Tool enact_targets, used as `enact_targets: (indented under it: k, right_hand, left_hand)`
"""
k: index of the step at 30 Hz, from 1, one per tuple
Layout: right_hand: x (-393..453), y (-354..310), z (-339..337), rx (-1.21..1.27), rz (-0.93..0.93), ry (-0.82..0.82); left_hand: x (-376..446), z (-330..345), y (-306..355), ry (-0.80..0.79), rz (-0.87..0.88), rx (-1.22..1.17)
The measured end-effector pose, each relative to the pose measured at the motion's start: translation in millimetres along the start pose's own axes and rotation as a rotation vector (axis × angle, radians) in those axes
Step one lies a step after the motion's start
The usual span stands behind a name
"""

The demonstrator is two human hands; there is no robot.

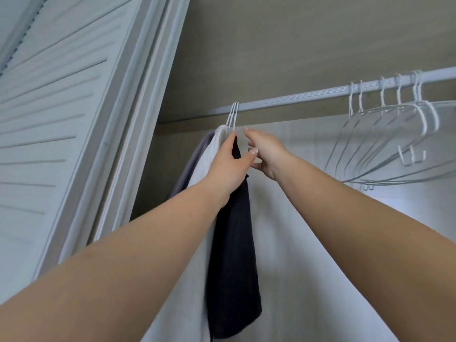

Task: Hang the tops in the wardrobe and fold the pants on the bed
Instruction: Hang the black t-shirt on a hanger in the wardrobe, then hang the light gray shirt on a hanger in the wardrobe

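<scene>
Gripping black top (233, 255) w/ left hand (230, 166); right hand (265, 154) loose, wardrobe rail (296, 98).

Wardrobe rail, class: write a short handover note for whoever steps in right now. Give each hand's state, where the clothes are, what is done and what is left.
Left hand: grips the black top near its hanger's neck.
Right hand: fingers loosely curled beside that top; whether it holds anything cannot be told.
On the rail, at its left end: grey top, white top, black top, hooks bunched together.
Empty hangers hang further right.
Done: three tops are on the rail.
Left: let go of the black top. Bed and pants are out of view, so folding cannot be judged.
</scene>
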State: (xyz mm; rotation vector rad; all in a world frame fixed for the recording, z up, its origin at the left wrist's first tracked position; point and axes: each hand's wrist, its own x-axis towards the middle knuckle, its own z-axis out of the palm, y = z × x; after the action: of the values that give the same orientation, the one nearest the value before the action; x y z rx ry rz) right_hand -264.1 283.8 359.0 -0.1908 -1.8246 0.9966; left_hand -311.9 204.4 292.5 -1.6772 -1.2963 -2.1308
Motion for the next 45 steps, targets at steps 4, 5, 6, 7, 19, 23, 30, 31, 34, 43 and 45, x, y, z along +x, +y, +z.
enact_targets:
  k: [4, 5, 6, 7, 19, 23, 30, 31, 34, 43, 45]
  right_hand:
    - [-41.4, -6.0, -15.0, 0.047, -0.044, -0.008]
    - [-51.8, -8.2, -16.6, 0.057, -0.055, -0.018]
    - [-62.3, -9.7, -19.4, 0.08, -0.06, -0.027]
    - [-75.3, -10.5, -22.3, 0.104, -0.062, -0.04]
    - [-241.1, -17.3, 12.7, 0.343, -0.006, -0.26]
    - [-305.1, -23.7, 43.0, 0.397, 0.026, -0.422]
    - [-415.8, -68.2, 121.7, 0.554, 0.111, -0.606]
    - [-433.8, -80.7, 136.8, 0.578, 0.122, -0.639]
    - [-490.4, -123.8, 182.6, 0.626, 0.117, -0.753]
    - [-689.7, -269.1, 299.5, 0.76, 0.067, -1.151]
    - [-740.7, -300.9, 322.5, 0.802, 0.051, -1.236]
  left_hand:
    - [-31.7, -0.5, 18.5, 0.039, 0.011, 0.035]
    - [-41.0, -1.4, 23.0, 0.052, -0.002, 0.044]
    - [-51.2, -1.8, 28.4, 0.068, -0.026, 0.052]
    - [-65.1, -2.6, 36.3, 0.088, -0.059, 0.067]
    - [-234.1, -66.3, 123.6, 0.4, -0.31, 0.386]
    - [-297.6, -112.3, 167.7, 0.473, -0.387, 0.383]
    - [-416.5, -197.3, 259.1, 0.629, -0.468, 0.555]
    - [-435.3, -210.8, 277.6, 0.66, -0.476, 0.584]
    - [-490.6, -250.8, 335.2, 0.77, -0.489, 0.676]
    - [-661.6, -340.4, 514.7, 1.036, -0.538, 0.894]
    - [-704.3, -355.7, 556.0, 1.098, -0.556, 0.949]
